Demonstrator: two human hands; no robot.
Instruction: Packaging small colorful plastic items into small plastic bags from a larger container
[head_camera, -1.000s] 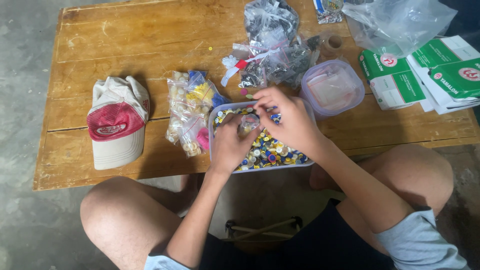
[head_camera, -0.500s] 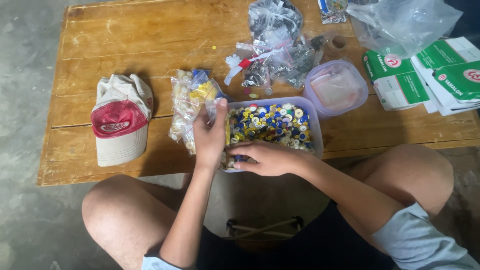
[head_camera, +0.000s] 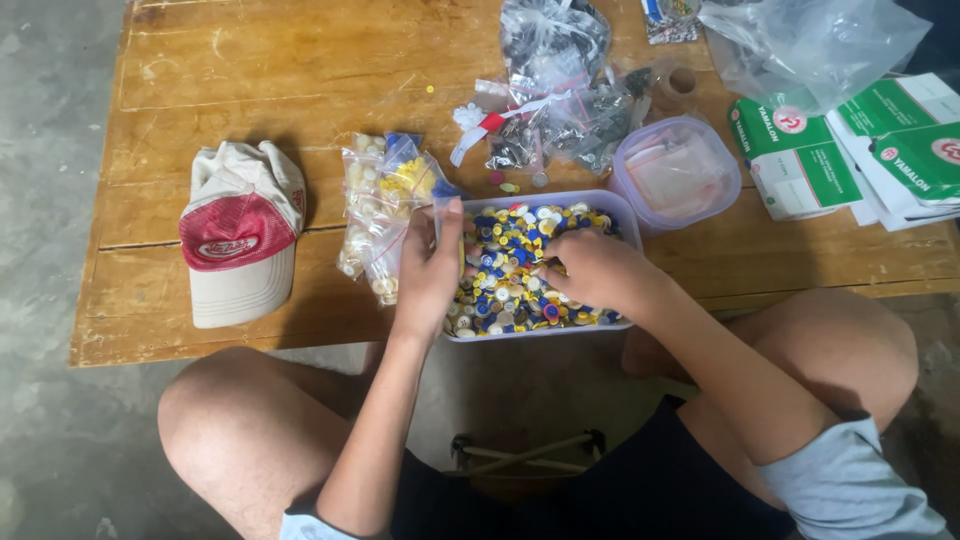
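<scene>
Brimming tray (head_camera: 628, 212), blue-yellow-white buttons (head_camera: 510, 260)

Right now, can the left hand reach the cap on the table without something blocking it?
Probably yes. The left hand is at the tub's left edge, and only the small bags and bare wood lie between it and the cap.

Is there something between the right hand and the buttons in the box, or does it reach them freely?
Nothing visible stands between them. The right hand already lies on the pile of buttons inside the open box, which has no lid on. The left hand holds a small clear bag at the box's left edge, apart from the right hand.
</scene>
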